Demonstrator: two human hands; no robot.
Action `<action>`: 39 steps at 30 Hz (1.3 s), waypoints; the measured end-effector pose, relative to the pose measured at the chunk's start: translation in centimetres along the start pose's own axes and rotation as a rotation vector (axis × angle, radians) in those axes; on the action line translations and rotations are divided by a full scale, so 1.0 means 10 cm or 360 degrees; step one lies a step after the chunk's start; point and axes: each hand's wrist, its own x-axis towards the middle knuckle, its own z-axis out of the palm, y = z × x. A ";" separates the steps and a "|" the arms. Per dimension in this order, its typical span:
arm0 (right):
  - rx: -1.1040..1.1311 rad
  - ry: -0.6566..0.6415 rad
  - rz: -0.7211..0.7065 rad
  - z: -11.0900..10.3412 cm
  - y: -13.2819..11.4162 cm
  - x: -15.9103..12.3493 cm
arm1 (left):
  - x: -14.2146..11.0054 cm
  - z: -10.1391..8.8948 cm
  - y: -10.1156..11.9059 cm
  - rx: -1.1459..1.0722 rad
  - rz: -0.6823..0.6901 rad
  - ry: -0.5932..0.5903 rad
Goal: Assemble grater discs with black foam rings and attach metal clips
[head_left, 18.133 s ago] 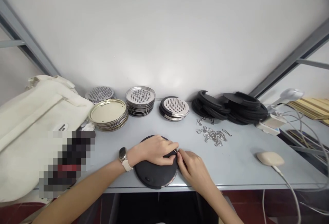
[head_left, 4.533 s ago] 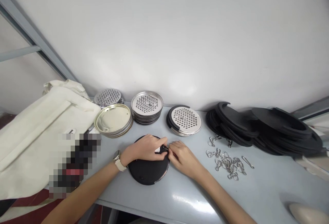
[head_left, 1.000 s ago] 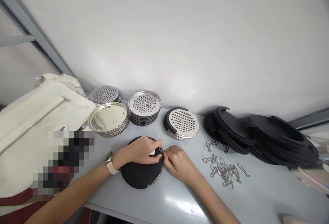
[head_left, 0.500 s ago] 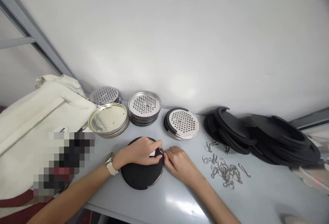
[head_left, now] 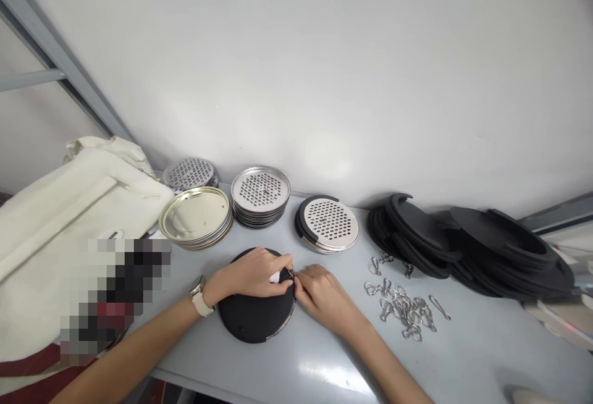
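A black round disc [head_left: 257, 317] with a metal rim showing along its lower right edge lies flat on the table in front of me. My left hand [head_left: 259, 273] lies over its upper part, thumb and forefinger closed on a small metal wire clip [head_left: 291, 273] at the right edge. Something small and white shows beneath those fingers. Against the same edge, my right hand [head_left: 319, 290] is closed, its fingertips pressed close to the clip; what they pinch is hidden. Several loose wire clips [head_left: 407, 311] lie in a pile to the right.
Along the wall stand gold-rimmed lids [head_left: 194, 215], perforated metal discs [head_left: 260, 191] and a perforated plate in a black ring [head_left: 330, 223]. Black foam-like pieces [head_left: 417, 225] are heaped at the right. A cream bag [head_left: 83, 225] covers the left end of the grey table [head_left: 259, 370].
Both hands stay at the disc's right edge. The wire clip between the left fingers sits slightly lower and shows less; the rest looks the same.
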 end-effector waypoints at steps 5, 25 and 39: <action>0.0000 0.0003 -0.0005 -0.01 -0.01 0.00 | 0.00 0.00 0.00 -0.0014 0.0008 0.0032; 0.0025 0.0016 -0.0001 -0.01 -0.01 0.00 | 0.00 0.00 -0.01 -0.0058 0.0031 0.0021; 0.0053 0.0044 0.0115 0.04 0.02 0.00 | 0.00 0.00 0.01 0.0071 0.0090 0.0032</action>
